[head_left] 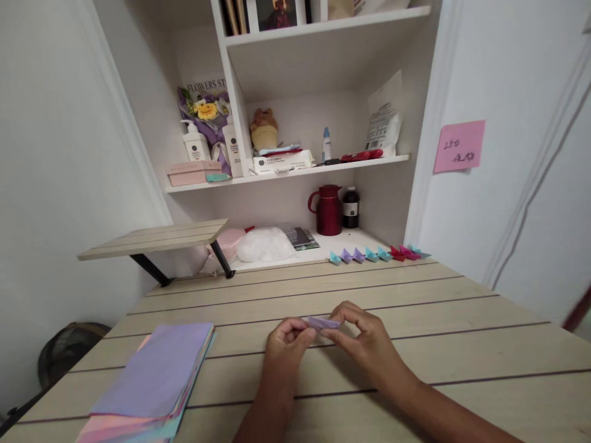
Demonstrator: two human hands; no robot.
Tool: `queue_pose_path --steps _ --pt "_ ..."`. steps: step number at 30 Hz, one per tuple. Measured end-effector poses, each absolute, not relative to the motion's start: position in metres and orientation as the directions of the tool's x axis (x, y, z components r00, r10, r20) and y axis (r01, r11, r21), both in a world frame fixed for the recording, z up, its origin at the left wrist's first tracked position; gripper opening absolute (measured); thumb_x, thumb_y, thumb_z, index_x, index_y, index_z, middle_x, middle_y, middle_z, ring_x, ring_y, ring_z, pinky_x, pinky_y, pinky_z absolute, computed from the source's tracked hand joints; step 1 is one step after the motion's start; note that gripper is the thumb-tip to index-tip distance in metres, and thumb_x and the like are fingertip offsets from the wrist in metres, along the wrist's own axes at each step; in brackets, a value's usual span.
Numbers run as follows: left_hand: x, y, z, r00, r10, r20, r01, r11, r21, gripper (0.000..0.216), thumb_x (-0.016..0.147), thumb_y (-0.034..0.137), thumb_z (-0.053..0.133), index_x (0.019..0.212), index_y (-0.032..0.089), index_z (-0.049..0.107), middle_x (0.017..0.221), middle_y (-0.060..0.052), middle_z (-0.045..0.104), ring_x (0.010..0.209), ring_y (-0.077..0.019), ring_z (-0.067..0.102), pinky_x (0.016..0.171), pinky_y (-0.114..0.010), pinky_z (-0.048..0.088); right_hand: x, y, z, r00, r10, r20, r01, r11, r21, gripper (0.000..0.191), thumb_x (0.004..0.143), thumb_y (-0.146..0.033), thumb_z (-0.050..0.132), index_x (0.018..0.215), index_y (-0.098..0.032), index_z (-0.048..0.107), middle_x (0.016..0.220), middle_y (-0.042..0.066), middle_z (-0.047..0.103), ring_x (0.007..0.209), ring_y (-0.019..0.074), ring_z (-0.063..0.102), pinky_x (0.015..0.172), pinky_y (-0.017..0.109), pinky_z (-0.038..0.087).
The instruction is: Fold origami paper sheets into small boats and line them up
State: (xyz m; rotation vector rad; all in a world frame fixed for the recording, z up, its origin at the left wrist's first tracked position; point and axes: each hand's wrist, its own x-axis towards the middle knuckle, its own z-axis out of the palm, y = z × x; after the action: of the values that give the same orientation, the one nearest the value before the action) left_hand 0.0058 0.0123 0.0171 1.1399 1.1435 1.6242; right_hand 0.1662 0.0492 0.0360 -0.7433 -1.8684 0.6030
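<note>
A small folded piece of purple paper [323,323] is held between both hands, just above the wooden table. My left hand [287,344] pinches its left end between thumb and fingers. At the right end, my right hand [362,335] grips it with the thumb below and the fingers above. To the left lies a stack of coloured paper sheets [157,369], purple on top with pink, orange and teal edges showing. Along the table's back edge stands a row of several folded paper boats [359,255] in teal, purple, red and pink.
A small raised wooden shelf [161,237] on black legs stands at the back left. Behind the table, a white shelf unit [286,178] holds a red jug [329,210], a dark bottle [351,208] and a white plastic bag [265,245]. A pink note [459,146] hangs on the right wall.
</note>
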Motion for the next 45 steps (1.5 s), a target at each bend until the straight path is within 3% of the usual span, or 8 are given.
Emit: queue_pose_path --steps 4,8,13,19,22,26,29,45 --pt "0.009 0.012 0.019 -0.273 0.836 0.475 0.284 -0.402 0.87 0.026 0.06 0.006 0.061 0.082 0.019 0.065 0.088 -0.002 0.058 0.074 -0.0152 0.058 0.07 -0.026 0.047 0.172 0.043 0.038 -0.546 0.325 0.773 0.323 0.932 -0.164 0.019 0.09 -0.013 0.05 0.079 -0.023 0.061 0.082 0.001 0.068 0.08 0.0182 0.057 0.077 0.037 0.034" --pt "0.007 0.008 0.017 -0.259 0.757 0.6 0.519 -0.414 0.748 0.047 0.059 0.001 0.058 0.101 0.022 0.056 0.102 -0.004 0.056 0.081 -0.018 0.059 0.077 -0.032 0.048 0.176 0.043 0.04 -0.639 0.258 0.724 0.378 0.926 0.004 0.021 0.093 -0.012 0.047 0.082 -0.023 0.061 0.089 0.001 0.07 0.085 0.017 0.057 0.082 0.038 0.032" --pt "-0.001 0.003 0.022 -0.198 0.702 0.684 0.762 -0.329 0.558 0.041 0.066 0.004 0.067 0.1 0.025 0.057 0.111 -0.006 0.057 0.108 -0.0259 0.055 0.094 -0.043 0.04 0.18 0.059 0.033 -0.619 0.368 0.694 0.512 0.859 0.001 0.02 0.094 -0.015 0.047 0.084 -0.022 0.063 0.086 0.003 0.069 0.084 0.0186 0.055 0.083 0.039 0.031" --pt "0.002 0.002 0.021 0.091 0.865 0.494 0.878 -0.304 0.37 0.017 0.074 0.01 0.07 0.082 0.025 0.065 0.092 -0.001 0.067 0.093 -0.021 0.062 0.101 -0.046 0.031 0.168 0.063 0.021 -0.692 0.438 0.574 0.485 0.871 -0.078 0.018 0.087 -0.01 0.054 0.075 -0.02 0.064 0.076 0.004 0.066 0.081 0.0205 0.054 0.081 0.038 0.034" --pt "0.003 0.003 0.019 0.128 0.908 0.399 0.897 -0.277 0.343 0.011 0.079 0.014 0.067 0.074 0.023 0.065 0.082 0.001 0.068 0.086 -0.019 0.062 0.098 -0.044 0.032 0.168 0.059 0.017 -0.708 0.512 0.487 0.45 0.858 -0.247 0.013 0.084 -0.014 0.057 0.076 -0.021 0.065 0.081 0.004 0.067 0.086 0.021 0.057 0.083 0.037 0.037" --pt "0.003 0.004 0.017 0.078 0.93 0.36 0.895 -0.224 0.385 0.008 0.079 0.017 0.069 0.074 0.023 0.068 0.085 0.0 0.069 0.087 -0.0193 0.06 0.089 -0.04 0.036 0.182 0.062 0.013 -0.641 0.671 0.373 0.435 0.718 -0.544 0.009 0.077 -0.02 0.067 0.084 -0.025 0.07 0.11 0.004 0.066 0.104 0.0227 0.058 0.091 0.037 0.04" --pt "0.001 0.005 0.015 0.05 0.937 0.346 0.882 -0.204 0.424 0.008 0.077 0.017 0.071 0.073 0.024 0.07 0.086 0.001 0.069 0.088 -0.0194 0.059 0.087 -0.039 0.036 0.191 0.067 0.011 -0.6 0.735 0.314 0.444 0.633 -0.634 0.008 0.074 -0.023 0.069 0.081 -0.025 0.072 0.117 0.005 0.062 0.109 0.0238 0.057 0.092 0.036 0.042" --pt "0.004 0.014 0.011 -0.22 0.924 0.314 0.826 0.005 0.564 0.006 0.075 0.024 0.073 0.07 0.026 0.073 0.096 -0.001 0.067 0.099 -0.0218 0.058 0.09 -0.038 0.039 0.173 0.063 0.018 -0.527 0.805 0.273 0.66 0.589 -0.466 0.018 0.087 -0.035 0.055 0.079 -0.024 0.066 0.11 0.003 0.065 0.102 0.024 0.055 0.088 0.041 0.037"
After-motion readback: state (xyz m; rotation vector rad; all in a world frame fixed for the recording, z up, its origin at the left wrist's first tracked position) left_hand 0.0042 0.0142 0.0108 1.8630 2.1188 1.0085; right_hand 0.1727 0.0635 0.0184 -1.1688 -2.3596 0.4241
